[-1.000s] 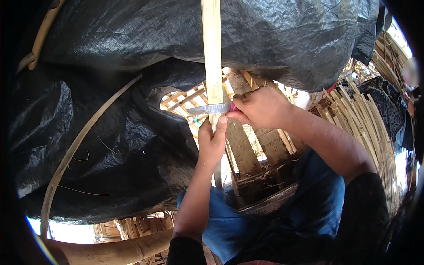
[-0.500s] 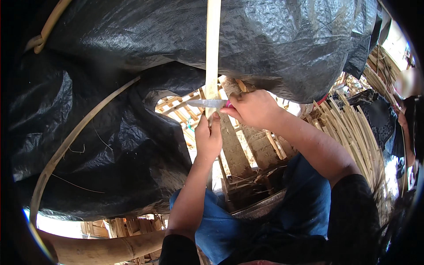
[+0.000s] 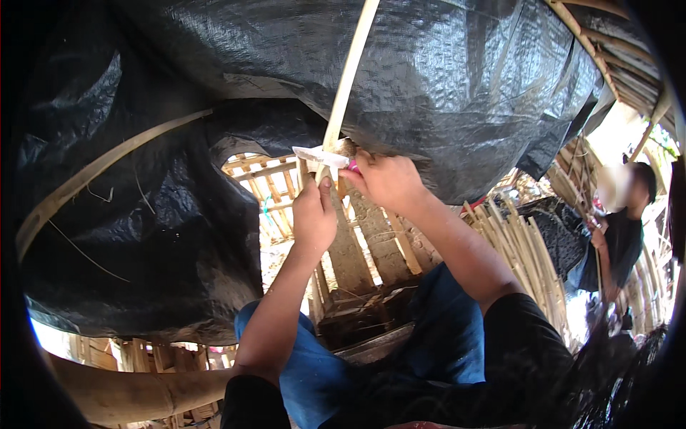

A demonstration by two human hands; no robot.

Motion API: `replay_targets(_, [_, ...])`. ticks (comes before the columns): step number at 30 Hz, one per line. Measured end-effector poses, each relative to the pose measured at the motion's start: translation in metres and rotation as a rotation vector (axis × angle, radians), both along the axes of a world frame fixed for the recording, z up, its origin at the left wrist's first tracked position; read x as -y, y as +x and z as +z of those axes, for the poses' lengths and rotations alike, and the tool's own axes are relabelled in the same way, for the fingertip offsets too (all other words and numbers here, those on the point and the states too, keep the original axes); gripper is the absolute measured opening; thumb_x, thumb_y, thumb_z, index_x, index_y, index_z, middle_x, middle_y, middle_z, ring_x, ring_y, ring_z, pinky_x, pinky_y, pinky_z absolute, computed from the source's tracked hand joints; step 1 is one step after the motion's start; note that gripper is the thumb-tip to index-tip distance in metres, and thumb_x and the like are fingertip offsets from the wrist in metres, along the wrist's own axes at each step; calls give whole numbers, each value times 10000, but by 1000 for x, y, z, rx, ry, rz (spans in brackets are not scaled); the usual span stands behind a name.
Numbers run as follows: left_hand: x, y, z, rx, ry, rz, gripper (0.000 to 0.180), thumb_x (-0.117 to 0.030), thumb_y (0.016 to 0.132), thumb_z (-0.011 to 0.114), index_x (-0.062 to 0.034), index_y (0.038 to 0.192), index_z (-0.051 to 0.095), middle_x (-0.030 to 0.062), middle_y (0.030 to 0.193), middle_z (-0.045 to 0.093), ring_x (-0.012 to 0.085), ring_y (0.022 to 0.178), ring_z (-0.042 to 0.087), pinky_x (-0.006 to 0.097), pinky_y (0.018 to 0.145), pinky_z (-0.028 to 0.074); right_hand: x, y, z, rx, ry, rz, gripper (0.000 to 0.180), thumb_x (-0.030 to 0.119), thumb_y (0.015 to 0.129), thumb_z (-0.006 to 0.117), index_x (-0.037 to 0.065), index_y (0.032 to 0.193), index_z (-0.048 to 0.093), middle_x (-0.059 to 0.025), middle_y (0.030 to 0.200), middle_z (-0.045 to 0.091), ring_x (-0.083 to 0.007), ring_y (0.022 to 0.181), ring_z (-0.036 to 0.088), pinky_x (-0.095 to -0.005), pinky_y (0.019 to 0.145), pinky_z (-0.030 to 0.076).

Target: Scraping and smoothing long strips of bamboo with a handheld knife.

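A long pale bamboo strip (image 3: 351, 68) runs up from my hands toward the top of the view, leaning a little to the right. My left hand (image 3: 316, 214) is closed around its lower part, thumb on top. In my right hand (image 3: 391, 182) is a knife (image 3: 318, 156) with a pink handle, most of it hidden by the fingers. Its blade points left and lies across the strip just above my left thumb. Whether the edge bites into the strip cannot be made out.
Black plastic sheeting (image 3: 457, 93) hangs in front, with a curved bamboo strip (image 3: 107, 168) against it at left. A thick bamboo pole (image 3: 143, 390) lies lower left. Many cut strips (image 3: 525, 250) stand at right, near another person (image 3: 622, 236). Wooden slats (image 3: 357, 250) are below my hands.
The bamboo strip has tilted, its top leaning right. Both hands and the knife sit slightly further left in view. The view has turned right, bringing the other person more into sight.
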State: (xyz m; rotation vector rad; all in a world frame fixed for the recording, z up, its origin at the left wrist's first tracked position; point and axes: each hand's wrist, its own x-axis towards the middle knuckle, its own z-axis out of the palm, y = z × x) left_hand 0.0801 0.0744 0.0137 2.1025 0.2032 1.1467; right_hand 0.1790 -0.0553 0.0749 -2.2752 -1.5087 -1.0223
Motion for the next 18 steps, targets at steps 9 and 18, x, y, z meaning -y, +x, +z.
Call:
replay_targets(9, [-18, -7, 18, -128, -118, 27, 274, -224, 1012, 421, 26, 934, 501, 226, 637, 571, 407, 590, 589, 481, 538, 431, -24, -3, 31, 90, -119, -82, 418, 459, 923, 520, 63, 827, 614, -112, 668, 664, -288, 565, 668, -414, 507, 539])
replay_targets(18, [-3, -35, 2, -123, -167, -115, 237, -209, 995, 471, 19, 942, 509, 196, 585, 560, 368, 514, 589, 446, 482, 434, 81, 84, 141, -183, 460, -330, 617, 503, 1000, 395, -4, 690, 560, -103, 593, 519, -182, 593, 517, -370, 558, 389])
